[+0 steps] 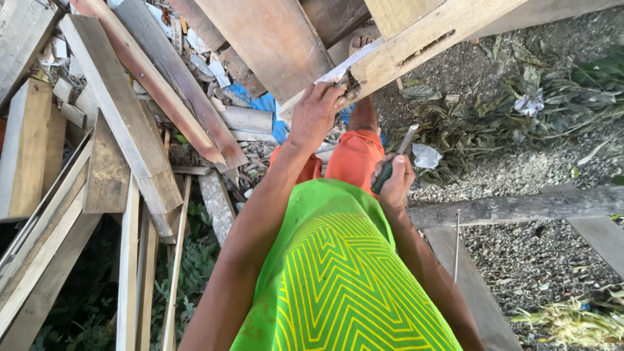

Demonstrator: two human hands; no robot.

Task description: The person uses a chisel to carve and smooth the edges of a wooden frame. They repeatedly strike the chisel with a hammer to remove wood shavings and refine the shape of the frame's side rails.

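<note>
My left hand rests on the broken end of a pale wooden beam that runs up to the right, fingers spread over its splintered tip. My right hand is closed around the dark handle of a chisel-like metal tool, its flat blade pointing up toward the beam. I am wearing a bright green patterned shirt and orange shorts, and one bare foot shows under the beam.
A heap of planks and offcuts lies to the left, with a blue scrap among them. Gravel ground with dry leaves lies to the right, crossed by a weathered log and a board.
</note>
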